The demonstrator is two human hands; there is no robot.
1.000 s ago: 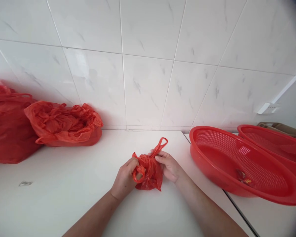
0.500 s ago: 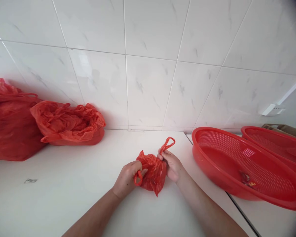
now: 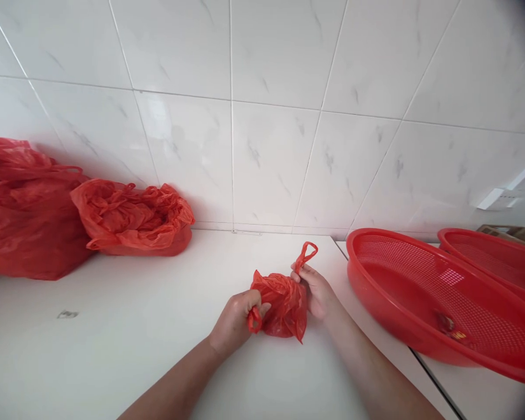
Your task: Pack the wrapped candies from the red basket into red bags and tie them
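Observation:
A small red plastic bag (image 3: pixel 284 306) is held between my two hands over the white table, its top gathered and a pointed corner hanging at the lower right. My left hand (image 3: pixel 238 312) is closed around one handle loop, which pokes out below the fingers. My right hand (image 3: pixel 317 289) pinches the other handle at its base, so that loop stands up above the fingertips. What the bag contains, if anything, cannot be made out.
At the left, a red bag stuffed with crumpled red bags (image 3: pixel 135 219) sits beside a larger full red bag (image 3: pixel 30 221). A red plastic basket (image 3: pixel 385 280) with small items inside stands at right, a second basket (image 3: pixel 485 251) behind it. White tiles (image 3: pixel 275 157) line the back.
The whole view has shifted slightly, so things appear a little further right. Both hands keep their hold on the bag's handles, and the bag's folds have changed slightly.

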